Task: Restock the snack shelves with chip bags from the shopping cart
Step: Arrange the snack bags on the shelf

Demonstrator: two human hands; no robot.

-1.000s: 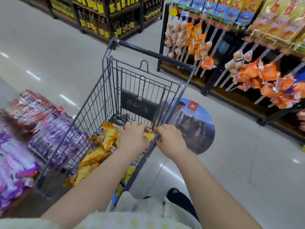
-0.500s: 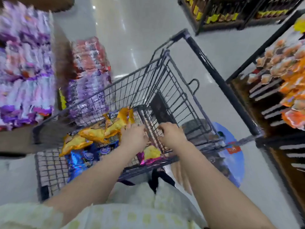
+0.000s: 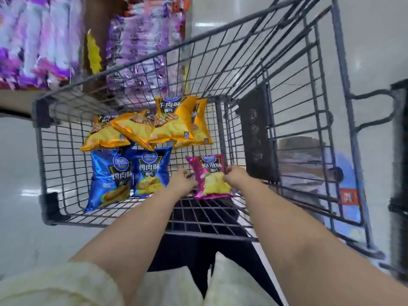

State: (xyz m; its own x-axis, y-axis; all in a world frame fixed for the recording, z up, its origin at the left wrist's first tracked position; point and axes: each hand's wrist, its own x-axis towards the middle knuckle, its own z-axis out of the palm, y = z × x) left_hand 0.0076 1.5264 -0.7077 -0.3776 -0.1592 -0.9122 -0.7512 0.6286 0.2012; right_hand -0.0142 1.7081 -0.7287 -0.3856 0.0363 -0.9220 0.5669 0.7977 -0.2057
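The shopping cart is dark grey wire in a grid pattern, with a black panel on one wall. The orange-yellow chip bags carry dark labels with pale lettering. The blue chip bags are glossy, printed with yellow chips and white characters. The magenta chip bag shows pale yellow chips under a dark label. The shelf packets are purple and white. The floor is pale grey and shiny. The sleeve is cream.

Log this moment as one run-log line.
right hand: pinches pink chip bag at right edge | left hand: at left edge, grip unclear | shopping cart: blue bags, yellow bags inside
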